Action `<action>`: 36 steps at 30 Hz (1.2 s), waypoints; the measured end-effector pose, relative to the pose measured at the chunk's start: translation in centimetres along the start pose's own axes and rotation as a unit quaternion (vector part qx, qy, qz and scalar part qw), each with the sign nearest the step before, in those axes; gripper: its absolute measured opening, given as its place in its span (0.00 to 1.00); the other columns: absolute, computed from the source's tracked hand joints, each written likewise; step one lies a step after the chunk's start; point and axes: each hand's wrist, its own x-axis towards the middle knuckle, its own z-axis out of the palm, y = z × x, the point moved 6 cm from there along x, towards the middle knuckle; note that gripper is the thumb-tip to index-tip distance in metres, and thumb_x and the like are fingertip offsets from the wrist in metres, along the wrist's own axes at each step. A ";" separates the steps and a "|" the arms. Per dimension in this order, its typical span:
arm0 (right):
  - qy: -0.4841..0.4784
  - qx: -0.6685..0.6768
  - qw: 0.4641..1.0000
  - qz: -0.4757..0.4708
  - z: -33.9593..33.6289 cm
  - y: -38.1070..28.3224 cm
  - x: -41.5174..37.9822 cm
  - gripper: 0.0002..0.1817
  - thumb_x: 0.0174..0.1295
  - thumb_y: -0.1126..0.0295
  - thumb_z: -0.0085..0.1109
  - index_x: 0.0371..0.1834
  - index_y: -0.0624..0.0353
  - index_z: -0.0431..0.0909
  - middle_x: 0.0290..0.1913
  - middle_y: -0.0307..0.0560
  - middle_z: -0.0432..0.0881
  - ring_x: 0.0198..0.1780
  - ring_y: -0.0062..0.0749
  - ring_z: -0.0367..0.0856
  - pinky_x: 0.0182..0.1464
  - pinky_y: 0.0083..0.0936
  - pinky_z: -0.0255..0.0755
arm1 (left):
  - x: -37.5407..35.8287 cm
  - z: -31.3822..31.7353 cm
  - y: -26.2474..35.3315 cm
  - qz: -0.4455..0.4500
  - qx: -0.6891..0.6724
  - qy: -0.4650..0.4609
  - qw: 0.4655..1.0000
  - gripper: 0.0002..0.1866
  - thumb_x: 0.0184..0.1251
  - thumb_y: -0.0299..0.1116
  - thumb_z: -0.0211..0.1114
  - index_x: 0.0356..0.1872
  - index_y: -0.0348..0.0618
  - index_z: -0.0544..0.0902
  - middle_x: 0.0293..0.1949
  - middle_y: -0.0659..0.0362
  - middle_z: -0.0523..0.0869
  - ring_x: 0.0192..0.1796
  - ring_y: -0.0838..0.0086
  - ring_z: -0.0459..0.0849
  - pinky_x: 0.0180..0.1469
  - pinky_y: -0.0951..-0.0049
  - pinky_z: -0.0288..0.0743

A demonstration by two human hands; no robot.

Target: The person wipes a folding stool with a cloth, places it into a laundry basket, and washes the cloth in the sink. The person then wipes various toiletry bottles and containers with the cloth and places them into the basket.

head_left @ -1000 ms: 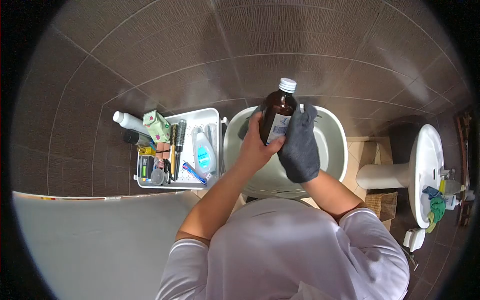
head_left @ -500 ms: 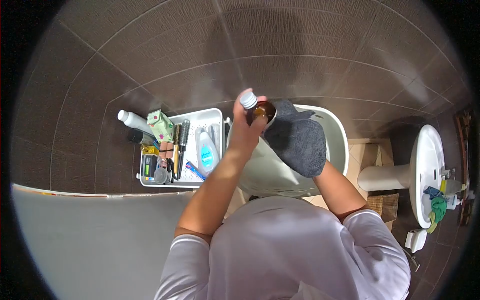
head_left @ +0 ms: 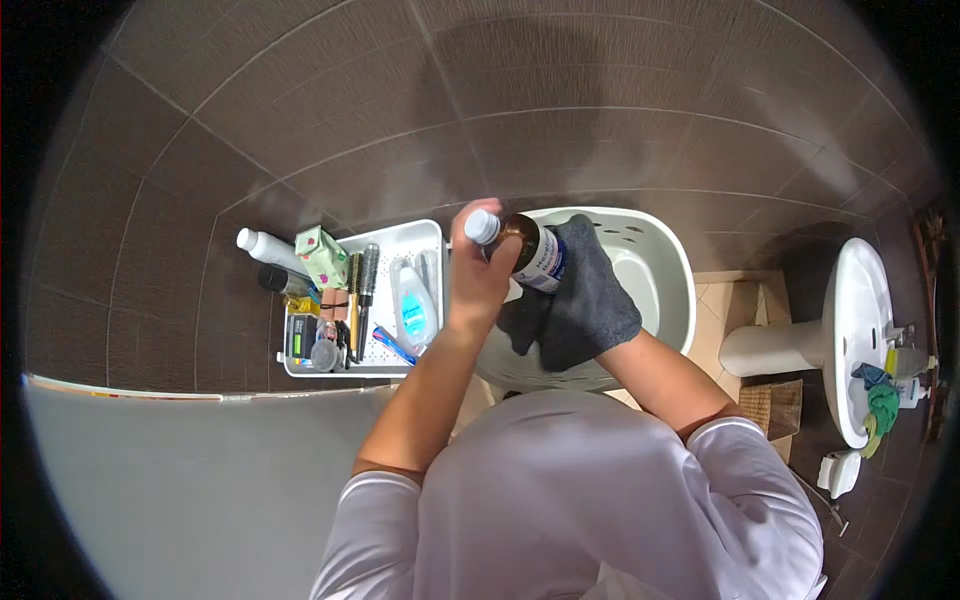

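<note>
My left hand (head_left: 477,282) is closed around the neck end of a brown bottle (head_left: 516,240) with a white cap (head_left: 482,226) and a white-and-blue label (head_left: 546,262). The bottle is tilted, its cap toward the upper left. A dark grey towel (head_left: 588,305) covers my right hand, hiding the fingers; only the wrist (head_left: 622,347) comes out of it. The towel is pressed against the bottle's lower end, and part of it hangs down on the left. Both hands are above a white plastic basket (head_left: 678,270).
Left of the basket, a white perforated tray (head_left: 400,235) holds hairbrushes (head_left: 368,275), a clear bottle with a blue label (head_left: 414,310), a patterned carton (head_left: 321,258) and small toiletries. A sink (head_left: 858,300) with cloths (head_left: 882,405) stands at right. Tiled wall (head_left: 330,150) rises behind.
The bottle has turned so its label now shows, and my left hand has shifted slightly left. The towel has moved left and up against the bottle's lower end.
</note>
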 end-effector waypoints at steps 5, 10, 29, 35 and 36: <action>0.031 0.083 0.996 0.013 -0.6 0.4 -0.4 0.30 0.25 0.66 0.73 0.34 0.62 0.69 0.33 0.56 0.69 0.38 0.53 0.69 0.41 0.40 0.65 | 0.0 -2.4 1.7 -0.059 0.009 0.012 0.998 0.21 0.53 0.17 0.59 0.50 0.43 0.72 0.45 0.60 0.71 0.43 0.80 0.70 0.45 0.83 0.66; 0.018 0.013 1.000 0.018 -1.6 -0.1 -0.4 0.30 0.24 0.69 0.73 0.34 0.61 0.67 0.35 0.55 0.68 0.38 0.52 0.70 0.40 0.39 0.65 | 0.9 -1.8 5.4 0.013 0.232 -0.168 0.958 0.19 0.52 0.20 0.61 0.48 0.42 0.75 0.41 0.58 0.77 0.44 0.71 0.75 0.45 0.77 0.69; 0.029 -0.059 0.996 -0.063 -2.1 -1.4 -0.9 0.23 0.24 0.73 0.68 0.31 0.61 0.73 0.34 0.56 0.69 0.39 0.54 0.68 0.41 0.42 0.65 | 0.8 -1.3 7.4 -0.001 0.480 -0.143 0.866 0.13 0.57 0.36 0.60 0.41 0.41 0.73 0.29 0.51 0.78 0.28 0.63 0.77 0.30 0.66 0.70; 0.065 -0.042 0.996 -0.045 -2.7 -1.1 -1.3 0.23 0.21 0.72 0.68 0.29 0.60 0.74 0.32 0.55 0.70 0.37 0.52 0.70 0.38 0.40 0.66 | -0.3 -0.3 6.7 0.002 0.413 -0.111 0.904 0.09 0.58 0.36 0.58 0.30 0.40 0.72 0.20 0.51 0.75 0.23 0.58 0.74 0.27 0.63 0.67; 0.059 -0.037 0.996 -0.056 -2.9 -1.3 -1.4 0.24 0.22 0.72 0.69 0.29 0.60 0.73 0.31 0.54 0.70 0.36 0.52 0.70 0.37 0.39 0.66 | -0.5 -0.4 6.5 -0.035 0.371 -0.099 0.923 0.09 0.56 0.35 0.59 0.27 0.40 0.72 0.21 0.52 0.75 0.25 0.56 0.74 0.27 0.61 0.66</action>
